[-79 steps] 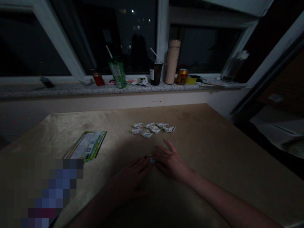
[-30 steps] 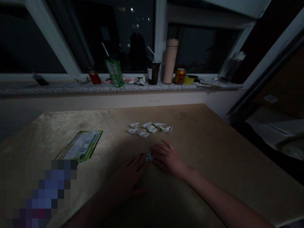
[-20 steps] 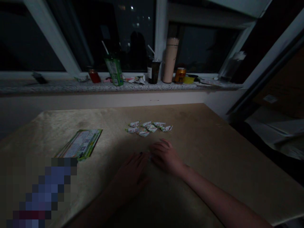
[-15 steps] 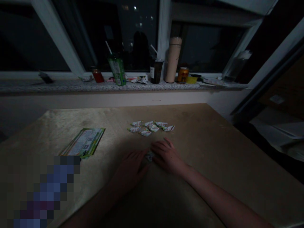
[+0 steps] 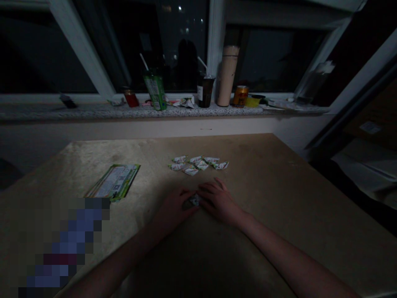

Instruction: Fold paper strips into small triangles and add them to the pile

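The tan table [image 5: 279, 186] fills the view, dimly lit. Well to the left of the left hand [image 5: 172, 209] lies a stack of green leaflets [image 5: 114, 186]. The left hand and the right hand [image 5: 221, 203] lie low on the tabletop, knuckles up, fingers half bent, tips meeting. Just beyond the 2 hands sits a cluster of about 7 folded paper pieces [image 5: 198, 164], apart from the fingers. Between the fingertips lies 1 small paper piece [image 5: 195, 200], touched from both sides; whether it is pinched or only pressed flat I cannot tell. It reads as a fold being creased. Another fold on so small a piece would call for close fingertip work, 1 hand pinning it.
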Demonstrator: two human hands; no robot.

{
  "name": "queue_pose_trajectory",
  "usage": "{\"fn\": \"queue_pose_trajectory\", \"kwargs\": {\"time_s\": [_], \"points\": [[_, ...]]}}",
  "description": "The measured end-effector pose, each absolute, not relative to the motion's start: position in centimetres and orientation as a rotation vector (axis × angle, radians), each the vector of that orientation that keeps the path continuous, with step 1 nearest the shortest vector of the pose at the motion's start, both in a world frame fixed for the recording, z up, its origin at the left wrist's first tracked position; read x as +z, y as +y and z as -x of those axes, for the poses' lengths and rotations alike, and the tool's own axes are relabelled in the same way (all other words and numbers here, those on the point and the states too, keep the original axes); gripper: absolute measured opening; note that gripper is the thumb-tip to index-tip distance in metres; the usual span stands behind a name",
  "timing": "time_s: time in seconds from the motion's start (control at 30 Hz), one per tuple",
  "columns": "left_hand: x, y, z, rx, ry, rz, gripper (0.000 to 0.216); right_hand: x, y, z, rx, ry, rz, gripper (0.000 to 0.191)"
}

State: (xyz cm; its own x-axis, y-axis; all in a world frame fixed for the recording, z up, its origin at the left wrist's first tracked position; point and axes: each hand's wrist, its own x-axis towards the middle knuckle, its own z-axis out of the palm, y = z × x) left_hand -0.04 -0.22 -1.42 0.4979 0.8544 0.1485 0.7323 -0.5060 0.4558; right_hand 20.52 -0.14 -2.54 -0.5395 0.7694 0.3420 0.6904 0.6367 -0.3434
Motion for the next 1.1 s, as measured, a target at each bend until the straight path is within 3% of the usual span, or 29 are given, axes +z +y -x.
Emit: {"fn": "queue_pose_trajectory", "kwargs": {"time_s": [0.43, 0.7, 1.1], "points": [[-2.2, 0.0, 0.2, 0.635, 1.256, -2.329, 0.033, -2.8, -0.1, -20.5, 0.324, -2.325, 1.146, 0.03], [-1.9, -0.5, -0.1, 0.674, 1.179, -2.177, 0.036, -2.4, 0.1, -19.6, 0.658, -1.952, 1.208, 0.011], [-1.0, -1.2, -0.4, 0.641, 1.202, -2.105, 0.04, -3.0, -0.1, -19.1, 1.117, -1.574, 1.242, 0.01]]}}
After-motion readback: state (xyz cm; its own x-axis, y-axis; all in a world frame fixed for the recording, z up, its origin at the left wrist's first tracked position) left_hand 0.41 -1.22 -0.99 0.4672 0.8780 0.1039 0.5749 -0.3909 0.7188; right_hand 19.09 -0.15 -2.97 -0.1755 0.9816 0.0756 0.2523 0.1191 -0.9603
